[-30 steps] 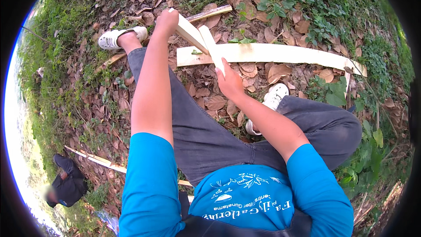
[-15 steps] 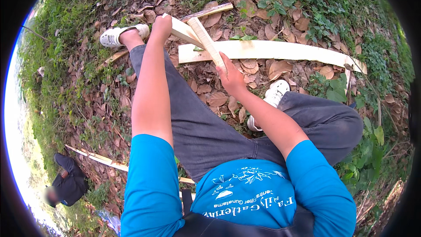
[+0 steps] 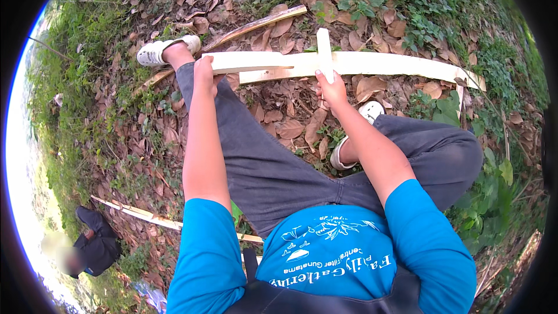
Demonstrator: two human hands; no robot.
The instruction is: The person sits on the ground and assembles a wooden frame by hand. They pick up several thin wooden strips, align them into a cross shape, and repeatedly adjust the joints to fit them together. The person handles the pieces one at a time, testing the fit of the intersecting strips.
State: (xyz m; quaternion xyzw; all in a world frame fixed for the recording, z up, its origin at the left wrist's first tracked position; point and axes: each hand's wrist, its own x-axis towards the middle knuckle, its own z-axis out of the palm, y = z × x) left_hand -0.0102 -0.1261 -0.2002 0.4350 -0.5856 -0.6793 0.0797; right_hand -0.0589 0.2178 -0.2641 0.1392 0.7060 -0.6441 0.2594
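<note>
My left hand [image 3: 204, 77] is wrapped round the left end of a pale wooden board [image 3: 249, 61], which points level to the right. In my right hand [image 3: 332, 92], fingers closed, is the lower end of a short wooden stick [image 3: 324, 51] standing nearly upright with a narrowed top. A gap separates the board's tip from the stick. Behind both pieces, a long pale plank [image 3: 407, 68] lies on the ground and reaches far to the right. Part of the plank is hidden by what I hold.
A bark-edged strip of wood [image 3: 258, 25] lies beyond the board, near my left shoe [image 3: 152, 53]. Dry leaves [image 3: 290, 125] and green plants [image 3: 418, 17] cover the ground. Another long wood strip [image 3: 139, 213] lies at lower left, near a person in dark clothes [image 3: 100, 250].
The board and the stick crossed and touched before; now they are apart. The board has turned level, and the stick has swung upright and shifted right with my right hand.
</note>
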